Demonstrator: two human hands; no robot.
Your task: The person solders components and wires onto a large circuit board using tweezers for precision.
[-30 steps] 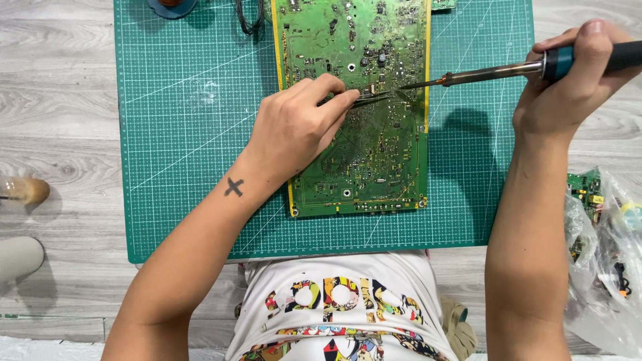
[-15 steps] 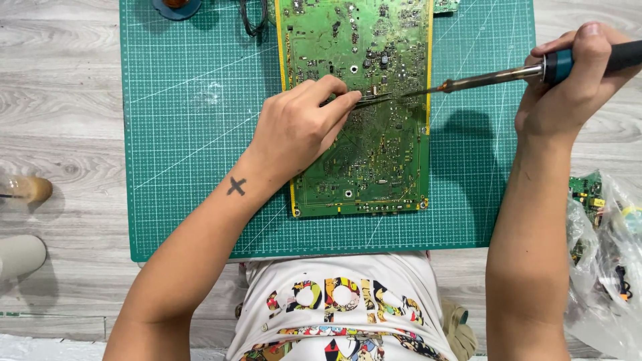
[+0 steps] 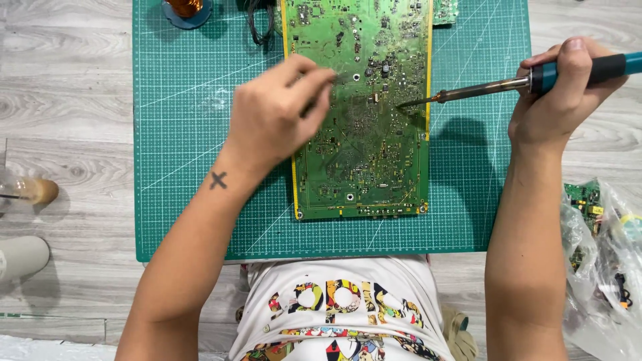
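A large green circuit board [image 3: 361, 154] lies on a green cutting mat [image 3: 200, 167]. My left hand [image 3: 277, 117] hovers blurred over the board's left edge. Its fingers are pinched on thin tweezers, which show only as a dark sliver between them. My right hand [image 3: 565, 90] grips the teal and black handle of a soldering iron [image 3: 481, 88]. The iron's tip rests over the board near its right edge, apart from the left hand.
A copper-coloured coil in a blue holder [image 3: 185, 8] and a black cable [image 3: 257, 23] sit at the mat's top edge. A plastic bag of small circuit boards [image 3: 602, 261] lies at the right. A small glass object [image 3: 35, 190] and a pale cylinder [image 3: 21, 257] lie on the wooden floor at the left.
My left hand has lifted away from the iron's tip and moved up and left across the board. The soldering iron tip has shifted slightly right.
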